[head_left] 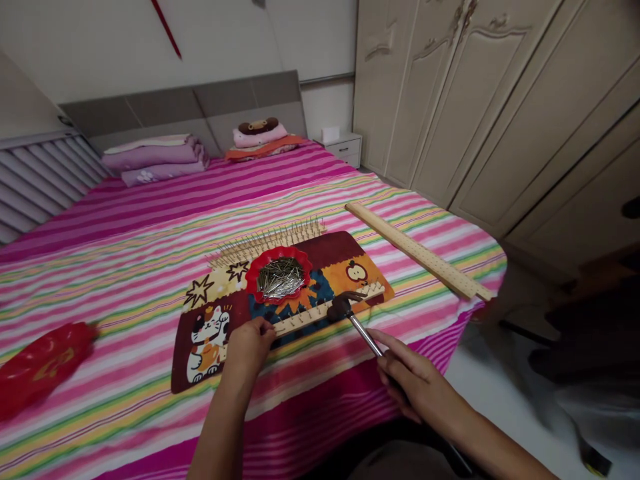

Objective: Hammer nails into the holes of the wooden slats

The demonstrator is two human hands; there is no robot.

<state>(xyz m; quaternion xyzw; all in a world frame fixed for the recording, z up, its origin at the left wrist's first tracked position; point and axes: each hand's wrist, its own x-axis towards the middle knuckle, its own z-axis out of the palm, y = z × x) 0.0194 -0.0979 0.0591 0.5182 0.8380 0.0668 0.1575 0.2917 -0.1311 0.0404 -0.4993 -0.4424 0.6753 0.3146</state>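
Observation:
A claw hammer (367, 335) with a dark head and metal shaft is gripped in my right hand (413, 377). Its head hovers over or rests on a narrow wooden strip (311, 317) with several nails standing along it; I cannot tell whether they touch. My left hand (251, 347) is closed at the strip's left end, fingertips pinched against it. Whether a nail is also between those fingers is hidden. Beneath the strip lies a patterned mat (240, 313) with a cat and an apple. On it sits a red scalloped bowl (253, 287) full of loose nails.
Behind the bowl, wooden strips (270, 243) bristle with upright nails. Longer dotted wooden strips (415, 250) lie at the right near the bed's edge. A red tray (45, 367) is at the left. Folded bedding (155, 159) lies by the headboard; a wardrobe (480, 100) stands right.

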